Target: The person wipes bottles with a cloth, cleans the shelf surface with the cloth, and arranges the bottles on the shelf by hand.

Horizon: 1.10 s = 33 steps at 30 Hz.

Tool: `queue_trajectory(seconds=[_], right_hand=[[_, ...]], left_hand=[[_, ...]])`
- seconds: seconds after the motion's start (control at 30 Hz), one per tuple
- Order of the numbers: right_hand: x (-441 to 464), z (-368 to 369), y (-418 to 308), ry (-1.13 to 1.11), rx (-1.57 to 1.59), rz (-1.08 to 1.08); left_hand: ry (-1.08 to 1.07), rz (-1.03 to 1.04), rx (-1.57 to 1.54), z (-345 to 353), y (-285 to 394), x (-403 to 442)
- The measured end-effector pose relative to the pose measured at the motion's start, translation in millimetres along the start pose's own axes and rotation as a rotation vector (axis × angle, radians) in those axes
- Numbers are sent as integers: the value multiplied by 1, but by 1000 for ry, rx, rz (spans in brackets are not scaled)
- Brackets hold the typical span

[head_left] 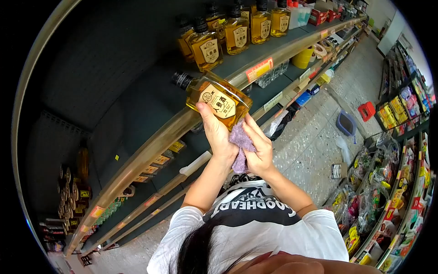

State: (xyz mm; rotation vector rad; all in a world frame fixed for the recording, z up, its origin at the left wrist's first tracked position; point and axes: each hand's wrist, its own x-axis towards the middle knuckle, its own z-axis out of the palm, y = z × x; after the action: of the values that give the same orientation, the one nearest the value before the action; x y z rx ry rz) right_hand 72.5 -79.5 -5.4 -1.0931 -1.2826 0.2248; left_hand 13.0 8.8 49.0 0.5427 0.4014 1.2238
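A square glass bottle (237, 97) of amber liquid, with a black cap and a cream label, lies tilted in my left hand (215, 132). The thumb of that hand presses on the label's lower edge. My right hand (260, 148) grips a purple cloth (240, 139) against the base of the bottle. Part of the cloth hangs down between my two palms. Behind the bottle, several matching bottles (236, 34) stand upright in a group on the dark shelf (150, 98). The fingers of my left hand behind the bottle are hidden.
A metal shelf rail (150, 148) with price tags runs diagonally past my hands. Lower shelves hold a yellow container (302, 58) and small goods. On the floor are a dark blue basket (346, 123) and a red item (366, 111). Racks of packaged goods (372, 169) line the right side.
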Motion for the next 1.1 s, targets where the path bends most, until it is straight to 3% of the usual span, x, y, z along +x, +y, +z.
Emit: queue_trajectory(seconds=[0.23, 0.4, 0.47, 0.5, 0.73, 1.1], right_hand=[[18, -12, -6, -222, -58, -84], [44, -17, -12, -185, -92, -102], [60, -13, -16, -103, -95, -165], [63, -8, -16, -111, -3, -98], [96, 9, -11, -311, -229, -166], [116, 9, -3, -388, -242, -118]], left_hand=[[-46, 84, 92, -9, 18, 6], [-140, 172, 88, -10, 43, 12], [-175, 216, 186, -1, 59, 10], [-194, 215, 195, 0, 66, 14], [-256, 310, 506, 17, 117, 33], [-197, 156, 870, 9, 169, 97]])
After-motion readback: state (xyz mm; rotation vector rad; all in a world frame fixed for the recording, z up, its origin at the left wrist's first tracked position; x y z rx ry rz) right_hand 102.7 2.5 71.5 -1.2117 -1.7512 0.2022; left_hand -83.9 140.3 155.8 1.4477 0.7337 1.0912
